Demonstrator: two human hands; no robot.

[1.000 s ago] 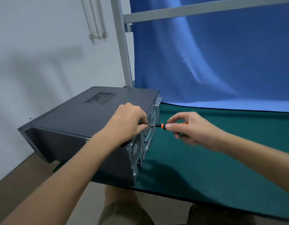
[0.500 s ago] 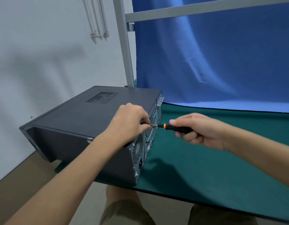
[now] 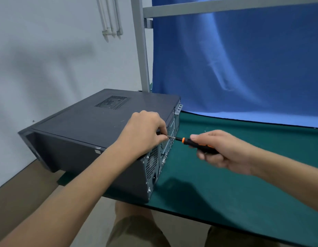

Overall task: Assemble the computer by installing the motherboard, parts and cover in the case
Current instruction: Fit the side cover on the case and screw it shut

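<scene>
The right hand (image 3: pixel 220 150) grips the screwdriver (image 3: pixel 183 139) by its handle; the left hand (image 3: pixel 145 134) pinches its shaft at the rear panel of the computer case (image 3: pixel 94 125) on the green mat (image 3: pixel 226 184).

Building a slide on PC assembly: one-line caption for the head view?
Right hand holds a screwdriver to the rear of the computer case while the left hand pinches its shaft.

L hand (image 3: pixel 145 132) curled, pinching screwdriver (image 3: pixel 184 139) shaft; R hand (image 3: pixel 224 150) wrapped round handle; both forearms extended.
</scene>
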